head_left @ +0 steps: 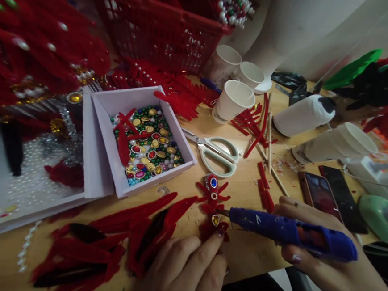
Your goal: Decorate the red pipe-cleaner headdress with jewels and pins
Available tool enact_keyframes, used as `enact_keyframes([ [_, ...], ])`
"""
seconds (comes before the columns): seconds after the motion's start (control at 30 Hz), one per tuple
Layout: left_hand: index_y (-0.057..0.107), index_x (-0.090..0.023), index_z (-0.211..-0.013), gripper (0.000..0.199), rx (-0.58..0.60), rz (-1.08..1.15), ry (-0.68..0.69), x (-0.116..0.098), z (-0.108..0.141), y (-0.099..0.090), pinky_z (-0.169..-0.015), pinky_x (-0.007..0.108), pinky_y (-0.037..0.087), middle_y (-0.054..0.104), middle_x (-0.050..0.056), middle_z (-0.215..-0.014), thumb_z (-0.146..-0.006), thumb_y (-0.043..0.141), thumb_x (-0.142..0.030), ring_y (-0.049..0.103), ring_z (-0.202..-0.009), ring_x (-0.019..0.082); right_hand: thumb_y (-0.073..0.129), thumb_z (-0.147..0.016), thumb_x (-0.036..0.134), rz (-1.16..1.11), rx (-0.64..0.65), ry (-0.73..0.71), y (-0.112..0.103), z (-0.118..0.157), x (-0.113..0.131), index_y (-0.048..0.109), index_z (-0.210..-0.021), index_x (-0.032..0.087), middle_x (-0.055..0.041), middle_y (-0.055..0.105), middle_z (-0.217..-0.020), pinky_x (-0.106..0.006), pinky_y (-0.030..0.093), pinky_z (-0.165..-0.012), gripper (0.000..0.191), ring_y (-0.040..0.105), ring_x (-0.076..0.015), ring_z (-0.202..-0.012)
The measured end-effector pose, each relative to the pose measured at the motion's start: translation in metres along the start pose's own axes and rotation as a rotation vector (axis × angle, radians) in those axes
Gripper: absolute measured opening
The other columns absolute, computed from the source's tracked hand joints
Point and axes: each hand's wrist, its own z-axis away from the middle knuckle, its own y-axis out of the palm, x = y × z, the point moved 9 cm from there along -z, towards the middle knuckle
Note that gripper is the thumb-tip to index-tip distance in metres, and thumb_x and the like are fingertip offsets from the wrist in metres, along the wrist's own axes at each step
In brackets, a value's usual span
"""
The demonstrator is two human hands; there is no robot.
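Note:
My right hand (309, 244) is closed around a blue glue gun (270, 224), whose nozzle points left. The nozzle tip meets the side of a small red velvety ornament (205, 206) lying on the table. Down the ornament's middle run a blue gem (213, 182), a small pearl-like bead and a yellow gem (215, 220), each rimmed in a sparkly border. My left hand (186, 267) holds the lower end of the ornament, its fingertips pressed there; the thumb is mostly hidden. Left of this hand lie red velvety pieces with black centres (98, 251).
A white box (153, 182) of beads and gems stands behind, beside another box (97, 171) of white beads. Scissors (220, 154), paper cups (235, 99), red strips (264, 189) and sticks lie farther back. Phones (322, 193) and a green tape dispenser (374, 216) sit at right.

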Motion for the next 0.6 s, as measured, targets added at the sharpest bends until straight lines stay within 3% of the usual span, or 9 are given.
enact_keyframes([
  [0.17, 0.070, -0.021, -0.097, 0.035, 0.007, -0.004, -0.005, 0.0022, -0.0003, -0.0001, -0.083, 0.032, 0.042, 0.074, -0.005, -0.115, -0.102, 0.035, -0.013, 0.062, -0.092, 0.015, 0.057, -0.090, 0.056, -0.013, 0.014, 0.025, 0.0013, -0.0004, -0.0037, 0.061, -0.076, 0.028, 0.0002, 0.062, -0.063, -0.027, 0.045, -0.044, 0.031, 0.059, -0.0182, -0.053],
  [0.33, 0.069, -0.021, -0.096, 0.036, 0.012, -0.002, -0.013, 0.0027, -0.0017, -0.0007, -0.082, 0.033, 0.041, 0.075, -0.006, -0.114, -0.102, 0.035, -0.012, 0.061, -0.090, 0.016, 0.052, -0.090, 0.063, -0.016, -0.056, 0.080, -0.0024, -0.0022, -0.0051, 0.057, -0.066, 0.026, -0.0001, 0.057, -0.058, -0.028, 0.043, -0.042, 0.044, 0.056, -0.0181, -0.049],
  [0.6, 0.070, -0.020, -0.096, 0.035, 0.028, 0.005, -0.008, 0.0031, -0.0009, 0.0010, -0.080, 0.033, 0.041, 0.074, -0.005, -0.115, -0.102, 0.036, -0.013, 0.061, -0.089, 0.016, 0.051, -0.092, 0.060, 0.013, -0.051, 0.044, -0.0009, -0.0003, -0.0047, 0.067, -0.088, 0.031, 0.0000, 0.063, -0.067, -0.024, 0.050, -0.048, 0.034, 0.063, -0.0177, -0.058],
])
